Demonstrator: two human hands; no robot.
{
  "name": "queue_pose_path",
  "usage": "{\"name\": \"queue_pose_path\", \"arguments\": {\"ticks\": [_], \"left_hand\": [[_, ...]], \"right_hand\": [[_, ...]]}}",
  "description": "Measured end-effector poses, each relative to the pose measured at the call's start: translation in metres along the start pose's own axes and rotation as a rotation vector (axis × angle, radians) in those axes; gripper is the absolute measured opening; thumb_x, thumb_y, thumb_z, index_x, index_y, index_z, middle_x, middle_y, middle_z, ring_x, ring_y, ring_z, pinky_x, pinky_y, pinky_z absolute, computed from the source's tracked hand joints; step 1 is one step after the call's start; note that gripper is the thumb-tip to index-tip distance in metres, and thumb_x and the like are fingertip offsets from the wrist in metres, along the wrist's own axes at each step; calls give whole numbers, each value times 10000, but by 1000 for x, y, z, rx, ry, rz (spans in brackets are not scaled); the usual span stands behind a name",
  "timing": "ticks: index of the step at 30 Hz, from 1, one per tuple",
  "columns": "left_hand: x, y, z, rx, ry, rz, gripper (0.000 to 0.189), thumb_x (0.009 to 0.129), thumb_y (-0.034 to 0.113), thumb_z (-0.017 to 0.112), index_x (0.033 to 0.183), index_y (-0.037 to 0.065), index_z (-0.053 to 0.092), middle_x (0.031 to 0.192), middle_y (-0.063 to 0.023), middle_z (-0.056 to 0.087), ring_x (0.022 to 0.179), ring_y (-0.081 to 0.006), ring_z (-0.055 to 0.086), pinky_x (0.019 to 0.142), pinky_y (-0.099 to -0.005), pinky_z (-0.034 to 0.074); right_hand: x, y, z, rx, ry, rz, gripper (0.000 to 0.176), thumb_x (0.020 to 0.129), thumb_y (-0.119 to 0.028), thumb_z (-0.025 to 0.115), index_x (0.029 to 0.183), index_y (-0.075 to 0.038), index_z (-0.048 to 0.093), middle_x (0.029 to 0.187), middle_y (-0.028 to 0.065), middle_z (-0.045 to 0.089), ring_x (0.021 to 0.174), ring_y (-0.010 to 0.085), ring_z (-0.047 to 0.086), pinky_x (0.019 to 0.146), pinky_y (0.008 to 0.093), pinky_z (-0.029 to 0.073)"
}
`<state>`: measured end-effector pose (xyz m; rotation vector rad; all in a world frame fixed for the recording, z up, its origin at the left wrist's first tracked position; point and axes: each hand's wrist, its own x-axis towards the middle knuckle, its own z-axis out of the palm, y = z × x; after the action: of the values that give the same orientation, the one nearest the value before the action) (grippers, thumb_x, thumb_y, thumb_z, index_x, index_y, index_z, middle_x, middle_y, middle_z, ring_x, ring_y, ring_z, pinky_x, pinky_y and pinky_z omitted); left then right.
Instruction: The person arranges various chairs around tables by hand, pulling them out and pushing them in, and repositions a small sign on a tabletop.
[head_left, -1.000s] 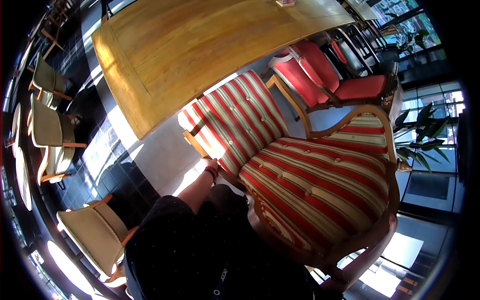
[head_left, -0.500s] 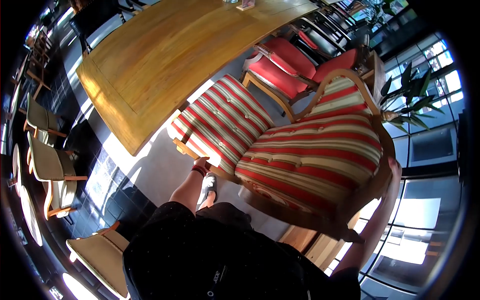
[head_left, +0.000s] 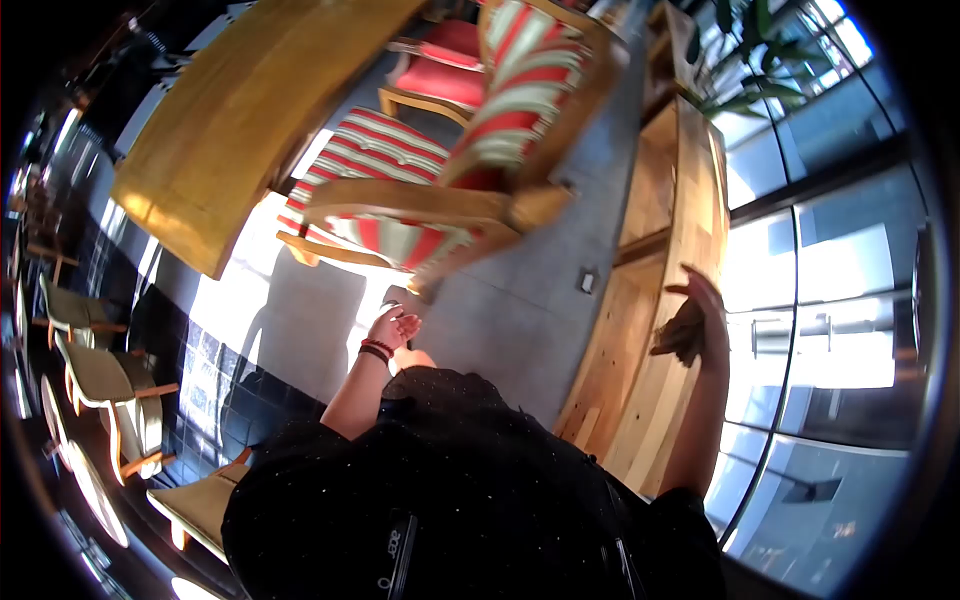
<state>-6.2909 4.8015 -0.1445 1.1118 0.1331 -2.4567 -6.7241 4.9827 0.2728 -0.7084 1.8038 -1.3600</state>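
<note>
A wooden-framed armchair [head_left: 505, 130] with red, cream and olive striped upholstery stands in front of me, its seat [head_left: 370, 150] toward the table and its curved back to the right. My left hand [head_left: 393, 326], with bands at the wrist, is just below the chair's near leg, apart from it. Its palm shows, the fingers are loosely bent, and nothing is in them. Out to the right, my right hand [head_left: 697, 315] hangs in front of the wooden shelf unit, fingers apart and holding nothing. Motion blurs the chair's back.
A long wooden table [head_left: 250, 90] lies beyond the chair at the left. A red-cushioned chair [head_left: 440, 75] stands behind. The low wooden shelf unit [head_left: 640, 270] runs along the windows, with a plant [head_left: 750, 70] at its far end. Several tan chairs [head_left: 100, 370] line the left.
Both hands have let go of the striped armchair. It now stands farther away, turned, with its wooden arm toward me. My view has shifted right, bringing the shelf unit into fuller view.
</note>
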Motion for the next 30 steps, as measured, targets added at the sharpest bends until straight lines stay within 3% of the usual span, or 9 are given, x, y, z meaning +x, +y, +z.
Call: {"name": "queue_pose_path", "arguments": {"ticks": [3, 7, 12, 19, 23, 24, 27, 29, 30], "left_hand": [[-27, -26, 22, -104, 117, 113, 115, 816, 130, 549, 838, 18, 532, 871, -193, 619, 889, -346, 590, 809, -453, 487], [-36, -35, 37, 8, 358, 132, 158, 801, 112, 539, 890, -2, 476, 923, -188, 562, 861, -318, 559, 770, -437, 508], [13, -31, 91, 151, 232, 77, 159, 807, 134, 538, 883, -3, 508, 891, -177, 582, 814, -303, 574, 712, -413, 514], [109, -61, 263, 483, -20, 53, 156, 841, 169, 537, 911, 33, 513, 820, -135, 616, 744, -250, 611, 631, -346, 515], [114, -49, 348, 791, -36, 85, 207, 868, 257, 526, 962, 74, 503, 786, -62, 605, 700, -149, 594, 614, -274, 489], [119, -42, 358, 809, -46, 120, 214, 873, 270, 519, 968, 79, 502, 791, -53, 600, 705, -142, 592, 618, -269, 485], [142, -18, 368, 834, 26, 289, 236, 889, 300, 497, 972, 78, 496, 820, -29, 572, 722, -113, 570, 637, -252, 468], [143, -5, 375, 815, 109, 342, 243, 894, 296, 488, 980, 69, 493, 832, -32, 570, 729, -114, 565, 635, -250, 465], [148, -1, 376, 792, 115, 377, 257, 897, 297, 483, 999, 61, 490, 834, -37, 569, 722, -122, 567, 623, -252, 465]], "right_hand": [[-47, 60, -52, 152, 83, 227, 402, 848, -257, 543, 1146, 10, 501, 890, 161, 598, 730, 181, 595, 614, 254, 478], [-72, 118, -100, 295, 251, 224, 419, 837, -268, 565, 1148, 3, 493, 864, 146, 589, 718, 188, 588, 601, 277, 488], [-40, 164, -114, 687, 370, 237, 379, 801, -220, 623, 1098, -17, 506, 840, 110, 583, 731, 199, 587, 624, 300, 502], [121, 165, -109, 841, 226, 292, 250, 848, -216, 543, 1032, -48, 526, 712, 90, 591, 652, 202, 588, 591, 316, 507], [229, 87, -88, 685, 150, 249, 266, 852, -219, 542, 1041, -32, 528, 734, 88, 593, 684, 190, 589, 626, 299, 498], [265, 87, -93, 721, -6, 186, 276, 862, -207, 531, 1067, -22, 526, 787, 97, 610, 706, 191, 597, 628, 293, 494], [336, 51, -93, 547, 29, 89, 246, 845, -134, 561, 1052, -3, 533, 806, 67, 592, 713, 162, 574, 641, 268, 474], [371, 27, -88, 715, -140, 182, 183, 850, -167, 541, 879, 12, 563, 667, 101, 586, 567, 205, 568, 527, 298, 477], [391, 26, -88, 683, -118, 223, 185, 853, -173, 532, 829, 9, 559, 649, 110, 583, 549, 215, 564, 513, 305, 475]]}}
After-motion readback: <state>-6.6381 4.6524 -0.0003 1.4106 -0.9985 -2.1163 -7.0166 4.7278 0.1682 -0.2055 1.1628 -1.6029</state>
